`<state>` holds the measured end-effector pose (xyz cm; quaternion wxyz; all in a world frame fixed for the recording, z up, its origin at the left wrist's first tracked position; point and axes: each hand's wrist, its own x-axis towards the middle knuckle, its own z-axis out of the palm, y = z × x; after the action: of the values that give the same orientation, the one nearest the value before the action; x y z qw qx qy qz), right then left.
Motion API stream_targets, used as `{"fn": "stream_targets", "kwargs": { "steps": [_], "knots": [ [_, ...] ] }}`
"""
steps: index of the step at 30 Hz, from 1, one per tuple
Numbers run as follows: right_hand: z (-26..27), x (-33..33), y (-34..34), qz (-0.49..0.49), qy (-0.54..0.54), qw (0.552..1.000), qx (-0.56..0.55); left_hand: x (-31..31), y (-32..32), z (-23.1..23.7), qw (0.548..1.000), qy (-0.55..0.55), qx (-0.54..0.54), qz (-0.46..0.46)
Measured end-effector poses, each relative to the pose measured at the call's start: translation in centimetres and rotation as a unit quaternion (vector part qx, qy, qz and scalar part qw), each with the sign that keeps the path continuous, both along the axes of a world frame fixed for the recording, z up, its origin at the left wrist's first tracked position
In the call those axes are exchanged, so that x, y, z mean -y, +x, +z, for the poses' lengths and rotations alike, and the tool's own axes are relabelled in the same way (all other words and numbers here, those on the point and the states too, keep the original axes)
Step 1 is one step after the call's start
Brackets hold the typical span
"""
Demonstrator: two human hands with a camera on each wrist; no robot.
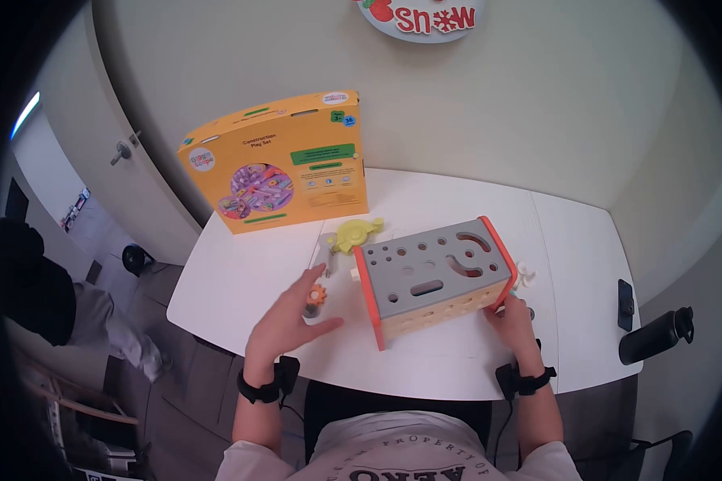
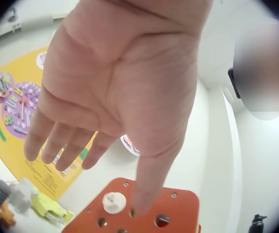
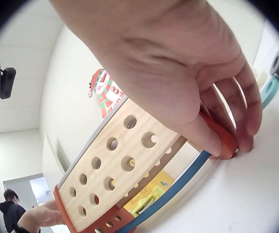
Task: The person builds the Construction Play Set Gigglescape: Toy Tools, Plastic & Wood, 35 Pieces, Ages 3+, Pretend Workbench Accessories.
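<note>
A toy workbench [image 1: 429, 268] with a grey holed top, pale wooden sides and red end panels stands on the white table. My right hand [image 1: 513, 325] grips the lower near corner of its right end panel; in the right wrist view the thumb and fingers lie on either side of the red panel [image 3: 225, 138]. My left hand [image 1: 285, 321] is off the workbench's left end, fingers extended and thumb spread. Palm and straight fingers show in the left wrist view, the thumb overlapping the red panel [image 2: 183, 201]. A cream plug [image 2: 114, 203] sits in that panel.
Near my left hand lie an orange gear [image 1: 318, 295] and a yellow-green toy piece [image 1: 354, 235]. A yellow play set box [image 1: 281, 168] stands behind. White pieces [image 1: 525, 276] are right of the workbench; a phone [image 1: 626, 305] and black bottle [image 1: 656, 337] stay near the right edge.
</note>
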<state>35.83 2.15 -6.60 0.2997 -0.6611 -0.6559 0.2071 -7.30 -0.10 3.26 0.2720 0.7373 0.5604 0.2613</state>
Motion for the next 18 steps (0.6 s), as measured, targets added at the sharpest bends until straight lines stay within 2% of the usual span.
{"fn": "stream_targets", "kwargs": {
  "steps": [3, 6, 9, 12, 15, 18],
  "knots": [
    [0.2, 0.1, 0.0, -0.001, -0.005, 1.000, 0.005, -0.6, -1.5, -1.2, 0.994, 0.029, -0.078, 0.078],
    [0.2, 0.1, -0.1, 0.002, -0.001, 1.000, 0.004, -1.5, -2.7, -4.0, 0.988, -0.001, -0.132, 0.077],
    [0.3, 0.1, 0.0, 0.007, 0.000, 1.000, 0.006, -1.7, -1.8, -4.8, 0.988, -0.020, -0.125, 0.083],
    [0.4, 0.1, 0.0, 0.012, -0.003, 1.000, 0.003, -2.5, -1.4, -7.7, 0.987, 0.023, -0.117, 0.107],
    [0.0, -0.2, -0.1, 0.030, 0.021, 0.999, -0.013, -3.1, -1.4, -9.6, 0.981, 0.086, -0.155, 0.082],
    [-0.1, 0.1, 0.4, 0.035, 0.008, 0.999, -0.029, -3.8, -0.9, -10.0, 0.987, 0.091, -0.107, 0.082]
  ]
}}
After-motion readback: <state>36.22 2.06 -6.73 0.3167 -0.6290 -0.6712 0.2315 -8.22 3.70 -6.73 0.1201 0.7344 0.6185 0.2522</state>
